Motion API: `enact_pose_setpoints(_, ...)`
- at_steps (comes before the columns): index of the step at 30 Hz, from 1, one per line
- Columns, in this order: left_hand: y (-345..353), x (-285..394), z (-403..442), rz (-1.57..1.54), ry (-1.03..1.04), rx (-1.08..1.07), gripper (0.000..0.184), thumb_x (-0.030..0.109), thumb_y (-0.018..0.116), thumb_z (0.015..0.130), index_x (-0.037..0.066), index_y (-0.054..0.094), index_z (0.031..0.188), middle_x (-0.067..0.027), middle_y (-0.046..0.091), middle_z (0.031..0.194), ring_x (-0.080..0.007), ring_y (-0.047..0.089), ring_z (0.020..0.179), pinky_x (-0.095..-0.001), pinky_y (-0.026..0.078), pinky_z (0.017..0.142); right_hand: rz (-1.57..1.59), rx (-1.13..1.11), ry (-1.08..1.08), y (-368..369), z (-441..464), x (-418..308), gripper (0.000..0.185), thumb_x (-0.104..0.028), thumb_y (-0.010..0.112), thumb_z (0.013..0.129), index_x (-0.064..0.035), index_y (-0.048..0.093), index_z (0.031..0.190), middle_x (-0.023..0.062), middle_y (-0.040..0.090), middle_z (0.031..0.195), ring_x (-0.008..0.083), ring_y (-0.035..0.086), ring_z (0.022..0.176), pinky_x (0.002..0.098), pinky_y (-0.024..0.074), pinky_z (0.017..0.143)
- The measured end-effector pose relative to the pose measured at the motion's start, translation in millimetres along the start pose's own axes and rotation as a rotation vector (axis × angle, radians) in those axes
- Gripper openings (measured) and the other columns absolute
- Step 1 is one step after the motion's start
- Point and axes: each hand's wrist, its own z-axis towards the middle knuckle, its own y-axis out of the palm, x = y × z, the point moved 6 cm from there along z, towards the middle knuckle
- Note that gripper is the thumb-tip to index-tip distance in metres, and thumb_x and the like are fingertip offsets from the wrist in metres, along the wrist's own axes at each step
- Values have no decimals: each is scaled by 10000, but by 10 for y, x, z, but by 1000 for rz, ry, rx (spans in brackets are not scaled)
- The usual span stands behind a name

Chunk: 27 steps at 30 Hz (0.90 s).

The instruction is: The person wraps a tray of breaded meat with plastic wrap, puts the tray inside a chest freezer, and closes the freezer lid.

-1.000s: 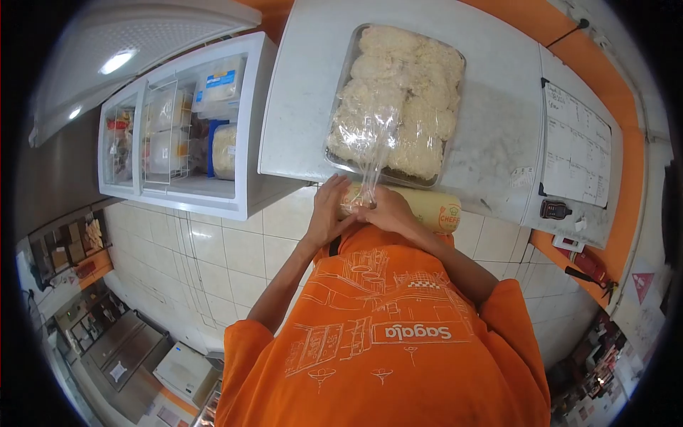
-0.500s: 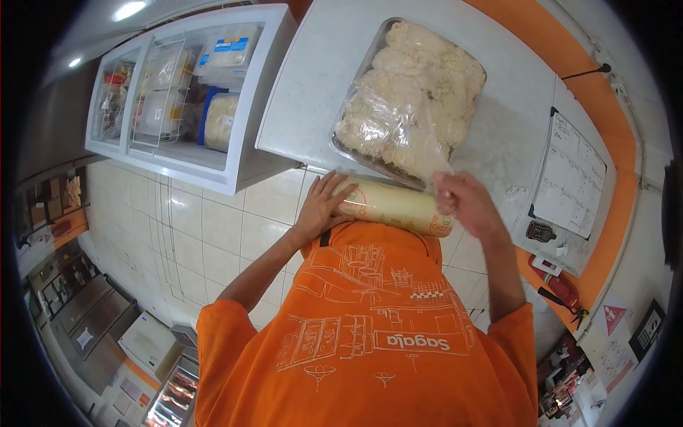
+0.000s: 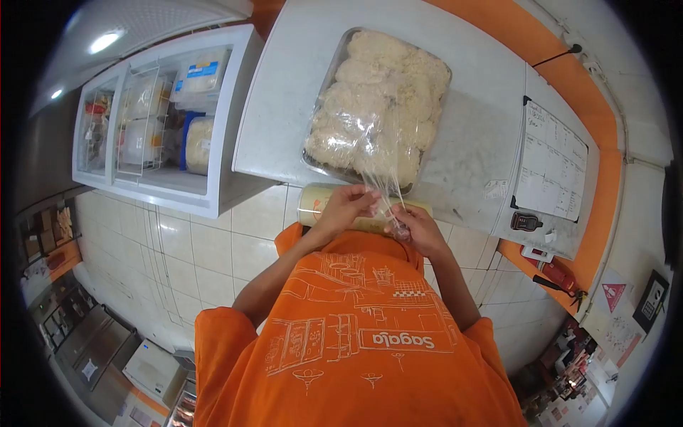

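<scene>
Clear cling film (image 3: 380, 181) stretches from a tray of pale breaded pieces, perhaps chicken, down towards me. My left hand (image 3: 348, 206) pinches the film with its fingertips, just above the big roll of cling film (image 3: 311, 205). Bunched film is gripped in my right hand (image 3: 414, 226), close to the left one. Between my waist and the near edge of the tray, the roll lies sideways, partly hidden behind both hands. The metal tray (image 3: 311, 165) is heaped with the coated pieces (image 3: 388, 85), and shiny film covers its near part.
The tray rests on a white chest-freezer-like top (image 3: 274, 99). To the right lie a whiteboard (image 3: 551, 160) with writing and a small black device (image 3: 526, 222). At left, an open glass-top freezer (image 3: 213, 156) holds packed food. Pale tiles (image 3: 213, 242) cover the floor.
My left hand has left the roll and taken hold of the film. The right hand has come inward beside it, and the film is now gathered into narrow strands.
</scene>
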Motion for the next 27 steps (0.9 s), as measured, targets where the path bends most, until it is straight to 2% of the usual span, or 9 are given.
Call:
enact_pose_setpoints(3, -160, -105, -174, 110, -106, 112, 249, 210, 605, 921, -14, 641, 1025, -7, 604, 827, -53, 539, 709, -210, 471, 651, -106, 251, -203, -235, -212, -169, 285, -253, 540, 951, 13, 634, 995, 57, 643, 799, 57, 430, 591, 191, 362, 541)
enact_pose_setpoints(6, -326, 7, -519, 120, 0, 130, 224, 201, 614, 915, -15, 661, 951, -5, 591, 737, -50, 500, 609, -209, 443, 568, -34, 456, -310, -497, -487, -282, 269, -219, 554, 939, 28, 660, 962, 34, 636, 754, 59, 460, 605, 203, 385, 559)
enact_pose_setpoints(10, -604, 205, -865, 298, 93, 259, 183, 164, 639, 891, -10, 688, 865, -29, 623, 706, -69, 521, 592, -209, 435, 550, -146, 336, -292, -592, -630, -367, 242, -190, 586, 910, 32, 665, 961, 17, 642, 750, 59, 496, 625, 213, 409, 576)
enact_pose_setpoints(12, -782, 279, -875, 349, 103, 292, 166, 146, 652, 879, -7, 698, 837, -32, 642, 710, -74, 541, 605, -207, 438, 555, -470, 319, -323, -505, -513, -494, 210, -169, 648, 869, 33, 657, 924, 19, 617, 757, 79, 528, 669, 224, 424, 586)
enact_pose_setpoints(16, -1294, 302, -302, 1007, 191, 277, 228, 187, 709, 804, -18, 694, 902, -98, 683, 707, -116, 585, 584, -288, 461, 558, -719, 340, -305, -1152, 253, -334, 159, -135, 682, 822, 14, 674, 877, 27, 625, 699, 101, 566, 675, 231, 447, 605)
enact_pose_setpoints(20, -1532, 194, 220, 1064, 256, 250, 238, 190, 716, 803, -39, 685, 857, -132, 667, 682, -142, 603, 576, -315, 474, 556, -936, 365, -498, -1332, 776, -379, 120, -103, 694, 773, 1, 670, 828, 68, 656, 701, 133, 606, 667, 274, 478, 619)
enact_pose_setpoints(22, -1539, 251, 293, 1154, 324, 340, 215, 178, 714, 784, -28, 675, 834, -159, 641, 666, -226, 603, 552, -329, 469, 556, -962, 341, -523, -1196, 788, -486, 107, -92, 689, 764, -4, 666, 821, 80, 667, 721, 147, 623, 674, 288, 489, 629)
enact_pose_setpoints(24, -1537, 239, 333, 1233, 375, 389, 205, 166, 713, 780, -28, 669, 827, -169, 629, 659, -235, 611, 557, -341, 473, 557, -1476, 498, -872, -999, 579, -680, 73, -85, 672, 741, -50, 685, 803, 137, 657, 740, 268, 640, 710, 344, 496, 675)
enact_pose_setpoints(27, -1580, 198, 478, 1349, 318, 414, 197, 155, 702, 787, -37, 664, 808, -169, 625, 640, -252, 628, 563, -357, 483, 553, -1241, 567, -727, -1203, 672, -529, 88, -86, 649, 777, -46, 678, 849, 133, 659, 743, 316, 632, 731, 363, 491, 675)
